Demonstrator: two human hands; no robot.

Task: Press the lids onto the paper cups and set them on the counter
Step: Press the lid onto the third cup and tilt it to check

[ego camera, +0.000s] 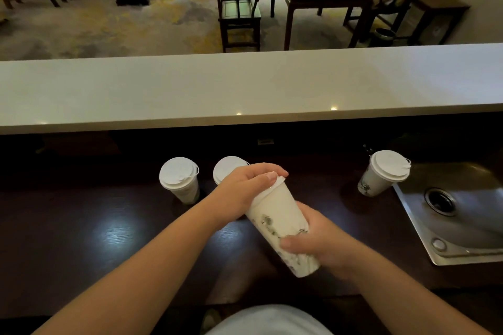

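1. My left hand (246, 187) is cupped over the white plastic lid (275, 185) of a tall white paper cup with a grey-green printed pattern (283, 228); the fingers curl over the far rim and the thumb lies along the near edge of the lid.
2. My right hand (317, 242) is wrapped around the lower half of the same cup, fingers across the printed side and the palm behind it.
3. The held cup is tilted, lid end toward 11 o'clock and base toward 5 o'clock, and sits above the dark brown wooden worktop (95, 239) at frame centre. Whether its base touches the worktop cannot be determined.
4. A lidded white paper cup (179, 179) stands upright on the worktop at 10 o'clock from my hands.
5. A second lidded white cup (227, 168) stands just beside it, at 12 o'clock from my left hand and partly hidden by that hand.
6. A third lidded white cup with a printed pattern (382, 173) stands at 2 o'clock, well apart from the other two, just beside the stainless steel sink (462, 215).
7. A pale grey raised counter ledge (245, 84) runs across the frame at 12 o'clock, beyond the cups.
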